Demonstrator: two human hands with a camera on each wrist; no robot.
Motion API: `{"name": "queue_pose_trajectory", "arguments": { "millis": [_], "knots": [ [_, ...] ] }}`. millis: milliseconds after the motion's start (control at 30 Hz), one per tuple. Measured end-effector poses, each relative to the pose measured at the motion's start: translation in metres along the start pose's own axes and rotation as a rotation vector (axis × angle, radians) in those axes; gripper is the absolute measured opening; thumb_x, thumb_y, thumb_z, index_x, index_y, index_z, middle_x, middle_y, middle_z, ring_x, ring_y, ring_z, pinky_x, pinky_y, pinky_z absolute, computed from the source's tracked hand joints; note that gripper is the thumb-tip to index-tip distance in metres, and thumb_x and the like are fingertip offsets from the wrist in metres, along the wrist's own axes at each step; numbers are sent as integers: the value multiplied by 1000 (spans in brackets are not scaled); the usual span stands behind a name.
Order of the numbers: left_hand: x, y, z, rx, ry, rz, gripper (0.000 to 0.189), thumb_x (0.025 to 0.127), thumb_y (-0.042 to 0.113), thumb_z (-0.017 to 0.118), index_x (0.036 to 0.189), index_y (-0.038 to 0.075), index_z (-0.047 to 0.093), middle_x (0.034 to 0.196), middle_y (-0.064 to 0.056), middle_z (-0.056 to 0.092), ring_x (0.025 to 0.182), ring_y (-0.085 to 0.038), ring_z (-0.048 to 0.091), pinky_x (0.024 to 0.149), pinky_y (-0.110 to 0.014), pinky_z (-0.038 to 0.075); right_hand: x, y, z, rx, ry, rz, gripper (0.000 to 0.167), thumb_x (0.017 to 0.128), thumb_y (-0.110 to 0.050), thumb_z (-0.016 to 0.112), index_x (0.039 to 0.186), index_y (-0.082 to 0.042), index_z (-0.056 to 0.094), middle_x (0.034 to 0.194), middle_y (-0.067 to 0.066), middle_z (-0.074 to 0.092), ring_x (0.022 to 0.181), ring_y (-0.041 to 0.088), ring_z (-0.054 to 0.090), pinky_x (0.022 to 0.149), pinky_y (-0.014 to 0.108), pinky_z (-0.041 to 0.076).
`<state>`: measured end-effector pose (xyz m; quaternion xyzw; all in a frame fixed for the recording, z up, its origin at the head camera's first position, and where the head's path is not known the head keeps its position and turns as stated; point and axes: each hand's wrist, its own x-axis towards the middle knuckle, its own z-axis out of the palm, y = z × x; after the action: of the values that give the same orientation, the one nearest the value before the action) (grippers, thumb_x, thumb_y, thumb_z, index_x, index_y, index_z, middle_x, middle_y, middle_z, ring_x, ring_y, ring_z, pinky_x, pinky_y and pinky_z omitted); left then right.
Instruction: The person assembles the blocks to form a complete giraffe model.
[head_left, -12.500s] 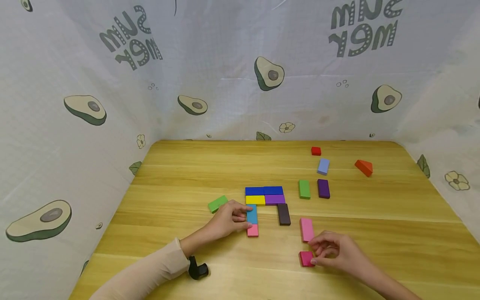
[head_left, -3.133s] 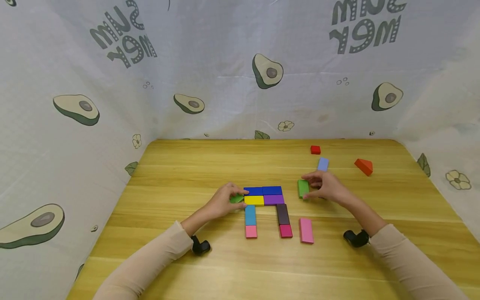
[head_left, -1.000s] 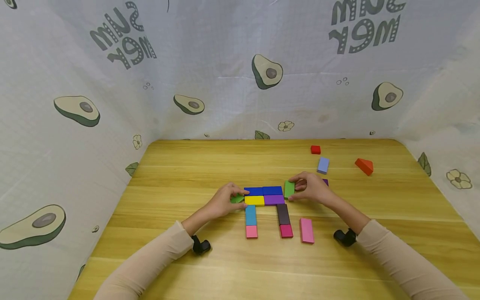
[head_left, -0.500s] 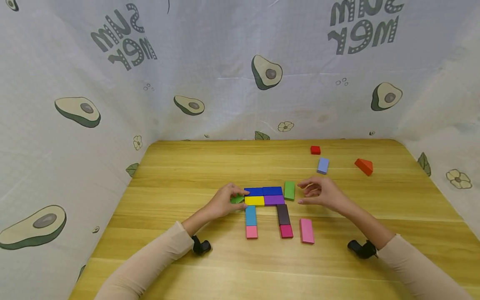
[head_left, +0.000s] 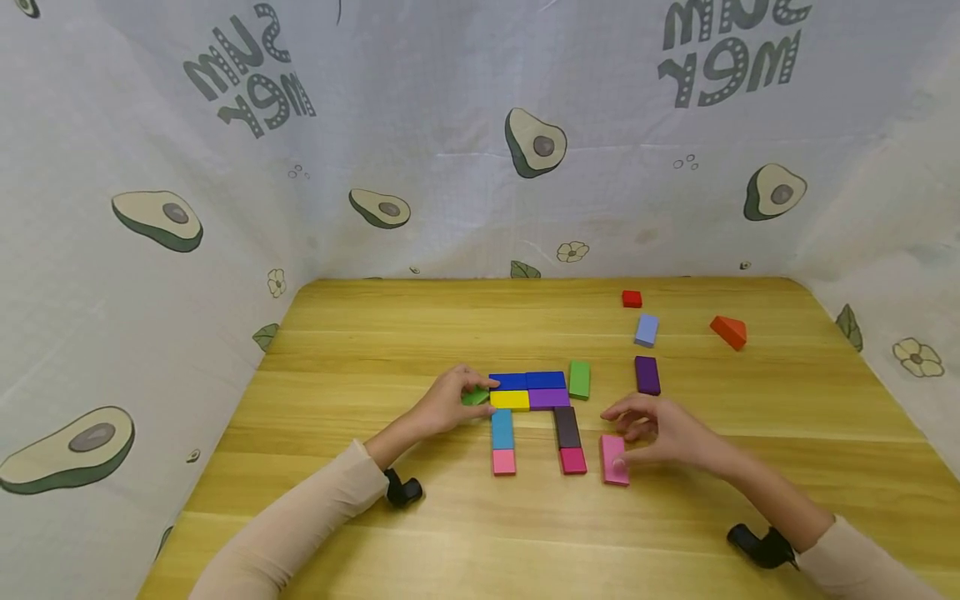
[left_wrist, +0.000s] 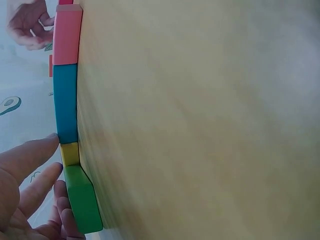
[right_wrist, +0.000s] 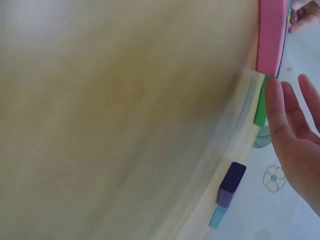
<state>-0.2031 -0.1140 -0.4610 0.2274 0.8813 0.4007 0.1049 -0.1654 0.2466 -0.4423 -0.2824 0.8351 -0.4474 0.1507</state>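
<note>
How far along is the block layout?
Looks done: the blue blocks abut yellow and purple ones, with two nearer legs. In progress: left hand at their left end; right hand over the pink block, contact unclear. Probably remaining: dark purple, light blue, red and orange blocks, lying apart.

The desk (head_left: 480, 546) looks like smooth, streaky-grained wood, faintly glossy toward its near edge. Beyond its far edge hangs matt, lightly creased printed cloth (head_left: 450, 108). The blocks (head_left: 549, 400) look smooth; the sleeves (head_left: 292, 521) look like matt fabric.
</note>
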Motion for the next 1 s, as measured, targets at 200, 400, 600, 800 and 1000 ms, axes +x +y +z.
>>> {"name": "queue_pose_trajectory", "arguments": {
  "millis": [200, 400, 600, 800, 1000],
  "knots": [
    [0, 1, -1, -3, -2, -7, 37, 90, 15, 77, 125, 7, 70, 105, -5, 58, 93, -22, 50, 78, -31, 46, -9, 4, 7, -58, -23, -98, 60, 71, -23, 92, 117, 4, 65, 114, 16, 60, 99, 16, 60, 80, 34, 58],
    [0, -1, 0, -6, 1, 11, 36, 90, 14, 77, 124, 5, 71, 103, -6, 58, 91, -22, 49, 77, -31, 46, -12, 6, 9, -61, -34, -61, 58, 72, -25, 91, 117, 1, 67, 116, 14, 59, 99, 15, 59, 82, 33, 57],
    [0, -1, 2, 1, -1, -7, 37, 90, 15, 77, 125, 7, 70, 103, -4, 57, 92, -21, 49, 78, -31, 46, -12, 6, 9, -49, -39, -42, 55, 73, -23, 91, 116, 1, 67, 115, 13, 59, 98, 15, 60, 82, 35, 57],
    [0, -1, 1, 0, -3, -2, 37, 89, 15, 77, 125, 7, 70, 103, -5, 58, 93, -22, 50, 80, -32, 46, -12, 7, 9, -33, -35, -50, 55, 71, -20, 92, 115, 2, 67, 114, 14, 59, 99, 15, 60, 83, 34, 57],
    [1, -1, 2, -5, -1, 0, 37, 89, 14, 77, 125, 7, 70, 103, -5, 57, 93, -22, 50, 80, -32, 46, -12, 7, 9, -25, -36, -56, 56, 71, -18, 92, 115, 4, 66, 114, 15, 59, 100, 17, 61, 84, 35, 56]
  ]
}}
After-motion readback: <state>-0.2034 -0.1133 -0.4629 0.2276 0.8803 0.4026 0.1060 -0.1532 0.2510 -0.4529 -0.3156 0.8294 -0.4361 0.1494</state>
